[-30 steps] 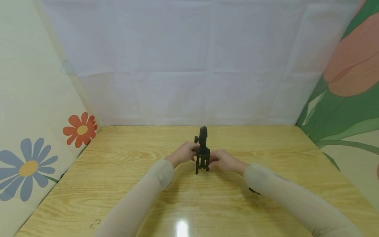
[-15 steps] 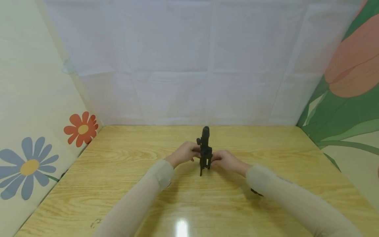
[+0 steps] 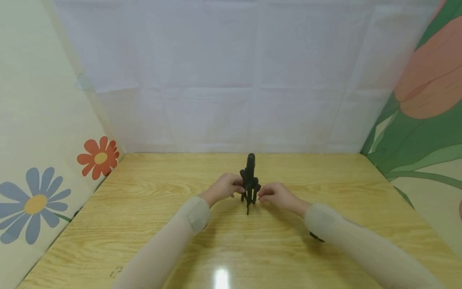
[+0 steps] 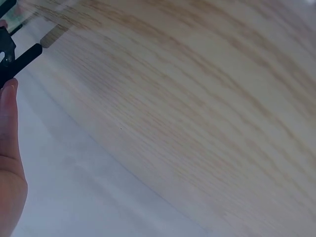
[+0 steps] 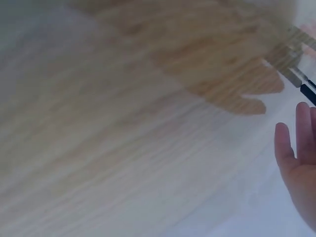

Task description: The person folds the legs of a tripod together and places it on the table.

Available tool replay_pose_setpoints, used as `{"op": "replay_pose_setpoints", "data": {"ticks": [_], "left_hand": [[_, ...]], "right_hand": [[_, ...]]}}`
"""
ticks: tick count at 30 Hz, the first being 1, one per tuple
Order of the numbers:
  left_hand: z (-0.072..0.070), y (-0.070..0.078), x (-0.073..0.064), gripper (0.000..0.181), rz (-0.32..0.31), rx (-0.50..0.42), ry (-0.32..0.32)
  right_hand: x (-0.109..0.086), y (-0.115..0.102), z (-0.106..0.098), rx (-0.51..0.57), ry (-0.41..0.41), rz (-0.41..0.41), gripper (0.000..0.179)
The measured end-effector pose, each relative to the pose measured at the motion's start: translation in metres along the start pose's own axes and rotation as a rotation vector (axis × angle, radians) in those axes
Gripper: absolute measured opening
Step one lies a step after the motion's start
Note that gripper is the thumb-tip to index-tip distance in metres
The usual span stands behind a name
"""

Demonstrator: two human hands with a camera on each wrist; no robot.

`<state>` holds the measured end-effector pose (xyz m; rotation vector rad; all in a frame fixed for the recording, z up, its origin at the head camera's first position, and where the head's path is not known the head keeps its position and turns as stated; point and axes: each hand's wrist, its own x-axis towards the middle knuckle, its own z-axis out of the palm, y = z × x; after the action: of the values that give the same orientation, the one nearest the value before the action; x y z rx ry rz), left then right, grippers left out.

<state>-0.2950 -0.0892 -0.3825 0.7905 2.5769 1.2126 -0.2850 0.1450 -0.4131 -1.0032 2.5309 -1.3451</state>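
A slim black stand with several thin legs, like a small tripod [image 3: 250,172], is upright on the table. On its left side my left hand [image 3: 224,186] grips it at mid-height; in the left wrist view the thumb [image 4: 8,116] lies against a black bar of the stand [image 4: 24,61]. My right hand [image 3: 280,196] is close beside the stand's right side, with a small gap. Its fingers look extended in the right wrist view, where a black leg tip [image 5: 307,94] appears just past the fingertips. The left fingers behind the stand are partly hidden.
The wood-grain table [image 3: 173,172] meets a white sheet [image 3: 202,80] at the back. Flower-patterned panels stand on the left [image 3: 21,120] and right [image 3: 426,136]. A bright light reflection [image 3: 221,277] shows on the table's near part.
The stand has turned and shifted slightly right, and its legs now show at a different angle. My right hand has drawn a little away from it; my left hand stays on it.
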Motion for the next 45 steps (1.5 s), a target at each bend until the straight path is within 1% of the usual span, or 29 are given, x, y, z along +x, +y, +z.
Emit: {"op": "replay_pose_setpoints", "data": {"ticks": [1, 6, 10, 14, 19, 26, 33, 36, 37, 40, 43, 45], "left_hand": [[0.000, 0.000, 0.000, 0.012, 0.004, 0.002, 0.003], [0.000, 0.000, -0.002, 0.014, 0.004, 0.005, 0.013], [0.001, 0.001, -0.003, 0.016, -0.015, -0.009, 0.014], [0.002, -0.001, -0.002, 0.016, -0.028, -0.007, 0.015], [0.003, -0.003, -0.003, 0.012, -0.032, -0.003, 0.017], [0.002, -0.002, -0.005, 0.011, -0.030, 0.000, 0.017], [0.003, 0.001, -0.007, 0.009, -0.035, 0.004, 0.007], [0.003, 0.004, -0.009, 0.009, -0.033, 0.004, 0.004], [0.003, 0.005, -0.009, 0.008, -0.031, 0.007, 0.005], [0.004, 0.007, -0.010, 0.007, -0.020, 0.017, 0.012], [0.004, 0.006, -0.010, 0.004, -0.006, 0.027, 0.017], [0.005, 0.006, -0.010, 0.003, 0.002, 0.036, 0.013]], "right_hand": [[-0.001, -0.005, 0.000, -0.007, 0.003, 0.030, 0.008], [-0.001, -0.007, 0.001, -0.017, 0.012, 0.069, 0.010], [-0.003, -0.009, 0.000, 0.019, 0.011, 0.101, 0.011], [-0.004, -0.011, 0.001, 0.035, 0.014, 0.113, 0.012], [-0.004, -0.015, 0.003, 0.028, 0.013, 0.101, 0.013], [-0.004, -0.019, 0.007, 0.007, 0.010, 0.061, 0.012], [-0.003, -0.027, 0.010, 0.021, 0.014, 0.116, 0.017], [-0.003, -0.027, 0.012, 0.016, 0.025, 0.113, 0.018], [-0.004, -0.028, 0.012, 0.007, 0.031, 0.093, 0.018], [-0.004, -0.028, 0.013, 0.011, 0.040, 0.078, 0.017], [-0.004, -0.029, 0.014, 0.002, 0.039, 0.084, 0.016], [-0.004, -0.029, 0.014, -0.003, 0.030, 0.103, 0.014]]}}
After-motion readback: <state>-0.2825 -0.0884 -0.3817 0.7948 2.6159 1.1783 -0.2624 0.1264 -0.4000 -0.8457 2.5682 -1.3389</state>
